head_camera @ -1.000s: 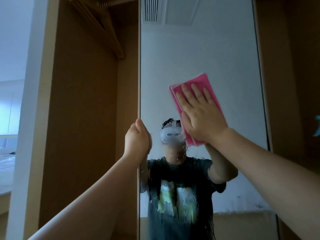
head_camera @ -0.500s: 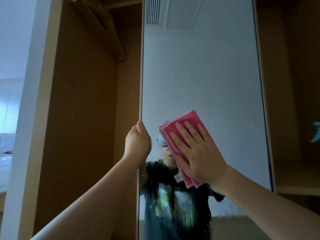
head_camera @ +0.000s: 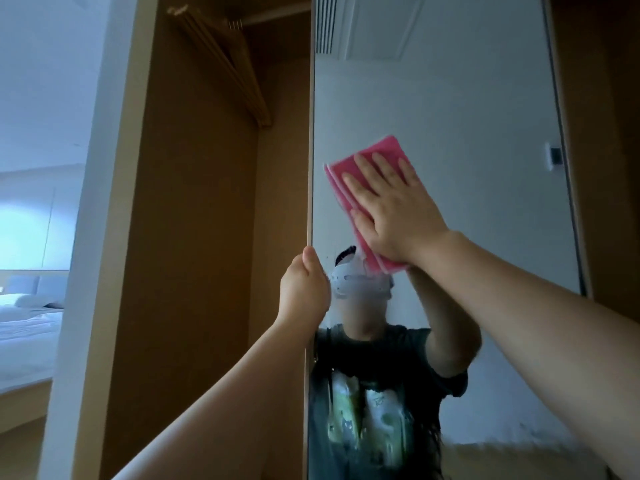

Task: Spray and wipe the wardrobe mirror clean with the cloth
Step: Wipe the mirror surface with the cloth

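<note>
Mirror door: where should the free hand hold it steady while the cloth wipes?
Grip the door's free left edge, coming from the left, as the left hand does: the thin panel lets fingers wrap round it. The right hand presses the cloth flat on the glass.

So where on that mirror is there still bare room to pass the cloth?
Bare glass lies above the folded pink cloth up to the wardrobe mirror's top, and right of the right hand. It is crowded near the left hand gripping the edge.
</note>
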The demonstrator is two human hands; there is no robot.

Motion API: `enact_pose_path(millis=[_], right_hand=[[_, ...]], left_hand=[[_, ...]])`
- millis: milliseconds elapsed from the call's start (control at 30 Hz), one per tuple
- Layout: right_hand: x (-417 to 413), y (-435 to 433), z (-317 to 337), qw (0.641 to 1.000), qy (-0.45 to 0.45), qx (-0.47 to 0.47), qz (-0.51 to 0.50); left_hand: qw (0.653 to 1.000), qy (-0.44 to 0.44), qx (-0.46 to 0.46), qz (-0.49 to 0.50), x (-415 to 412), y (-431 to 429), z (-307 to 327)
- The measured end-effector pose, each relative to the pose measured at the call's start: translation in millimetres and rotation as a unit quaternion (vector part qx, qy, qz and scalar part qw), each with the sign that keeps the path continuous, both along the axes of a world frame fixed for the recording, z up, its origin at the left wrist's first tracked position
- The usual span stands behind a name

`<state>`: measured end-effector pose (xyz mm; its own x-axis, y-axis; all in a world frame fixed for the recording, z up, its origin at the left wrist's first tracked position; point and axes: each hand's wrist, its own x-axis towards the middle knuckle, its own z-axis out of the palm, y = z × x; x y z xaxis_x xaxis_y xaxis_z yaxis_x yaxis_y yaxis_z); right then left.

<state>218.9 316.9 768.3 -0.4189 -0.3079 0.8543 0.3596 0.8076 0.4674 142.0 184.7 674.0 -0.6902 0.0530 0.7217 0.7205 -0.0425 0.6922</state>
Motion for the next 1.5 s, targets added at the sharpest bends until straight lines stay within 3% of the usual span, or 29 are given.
enact_pose_path(millis=[167, 367, 900, 1100, 1367, 1500], right_hand=[[-16.2, -16.0, 51.1, 0.999, 0.034, -0.012, -0.007], [-15.9, -19.7, 54.8, 0.999, 0.034, 0.009, -0.013], [-8.0, -16.2, -14.7, 0.991, -0.085, 0.101, -0.002], [-7.0, -14.3, -31.0, 0.992, -0.091, 0.083, 0.012], [-3.5, -12.1, -31.5, 0.992, -0.091, 0.085, 0.022], [-3.5, -13.6, -30.2, 0.993, -0.082, 0.087, 0.015]], left_hand=[[1.0, 0.0, -0.013, 0.003, -1.7, -0.8, 0.2], [1.0, 0.003, -0.01, -0.006, -3.2, -0.5, 0.6], [0.999, 0.026, -0.019, -0.004, -2.3, -3.4, -0.5], [0.997, -0.025, 0.0, -0.071, -1.6, -8.6, -2.5], [0.99, -0.072, -0.082, -0.091, -12.4, -20.3, -71.6], [0.988, -0.102, -0.071, -0.096, -12.3, -24.6, -102.5]])
